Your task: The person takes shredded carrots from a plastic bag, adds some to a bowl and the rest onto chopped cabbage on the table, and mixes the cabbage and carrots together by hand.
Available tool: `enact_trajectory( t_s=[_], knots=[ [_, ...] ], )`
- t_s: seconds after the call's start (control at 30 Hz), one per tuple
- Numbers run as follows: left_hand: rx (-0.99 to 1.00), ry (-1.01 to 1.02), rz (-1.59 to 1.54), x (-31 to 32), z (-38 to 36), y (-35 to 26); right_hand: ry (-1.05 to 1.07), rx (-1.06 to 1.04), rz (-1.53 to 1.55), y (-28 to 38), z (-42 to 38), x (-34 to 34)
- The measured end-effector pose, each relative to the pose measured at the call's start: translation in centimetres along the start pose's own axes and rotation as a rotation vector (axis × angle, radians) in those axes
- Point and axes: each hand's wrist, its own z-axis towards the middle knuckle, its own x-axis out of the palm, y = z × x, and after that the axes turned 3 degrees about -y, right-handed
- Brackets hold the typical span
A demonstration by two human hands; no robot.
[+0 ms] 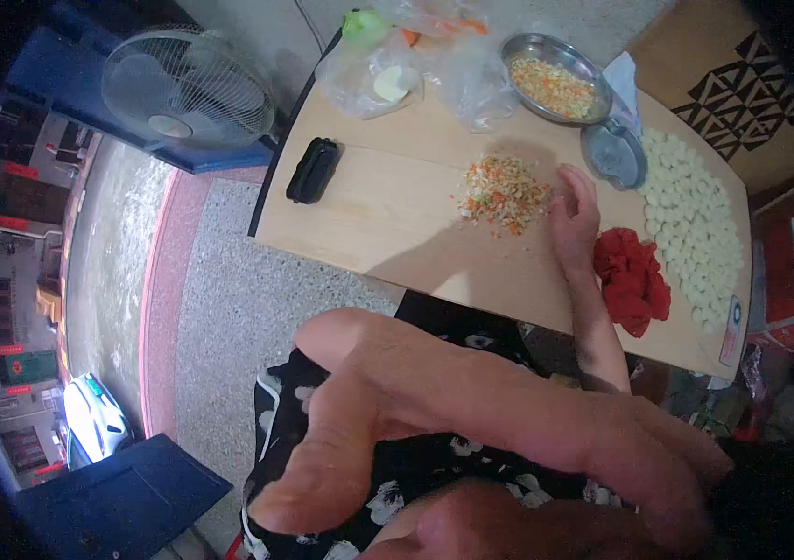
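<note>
A loose pile of chopped orange, white and green food (506, 191) lies on the wooden board. Close to its right side rests my right hand (576, 219), fingers loosely bent and nothing visible in them. A crumpled red cloth (633, 280) lies just right of that wrist. My left arm crosses the foreground, very near the camera. At its end my left hand (322, 457) hangs bent down over black flowered clothing (387, 490), off the table; its fingers are foreshortened and blurred. Beyond the pile stands a metal bowl (515, 49) of similar chopped food.
Many small white pieces (691, 224) cover the table's right side. A small grey dish (613, 154) stands by the bowl. Plastic bags (476, 89) lie at the back, a black tray (313, 171) at the left. A fan (187, 89) and cardboard box (742, 84) flank the table.
</note>
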Motion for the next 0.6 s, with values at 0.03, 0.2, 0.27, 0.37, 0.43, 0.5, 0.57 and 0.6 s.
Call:
enact_trajectory(
  t_s=[0.03,0.2,0.27,0.37,0.43,0.5,0.57,0.6],
  knots=[
    [0.002,-0.005,0.002,0.01,0.03,0.01,0.007,0.018,0.018,0.07,0.03,-0.03],
    [0.016,-0.004,0.000,-0.34,0.13,-0.14,0.016,0.032,-0.022,0.41,-0.22,0.03],
    [0.017,0.008,-0.008,-0.42,0.18,-0.22,-0.003,0.027,-0.011,0.21,-0.01,-0.01],
    [0.019,0.016,-0.023,-0.48,0.32,-0.55,-0.012,0.004,-0.040,0.25,0.00,-0.01],
    [0.014,0.027,-0.032,-0.45,0.30,-0.67,0.009,0.003,-0.068,0.23,0.07,-0.20],
    [0.019,0.042,-0.040,-0.35,0.34,-0.56,-0.002,-0.016,-0.078,-0.01,0.06,-0.31],
    [0.018,0.043,-0.038,-0.29,0.31,-0.54,-0.005,-0.015,-0.074,-0.10,0.03,-0.11],
    [0.013,0.033,-0.027,-0.28,0.39,-0.59,-0.007,-0.003,-0.068,-0.16,0.06,-0.08]
  ],
)
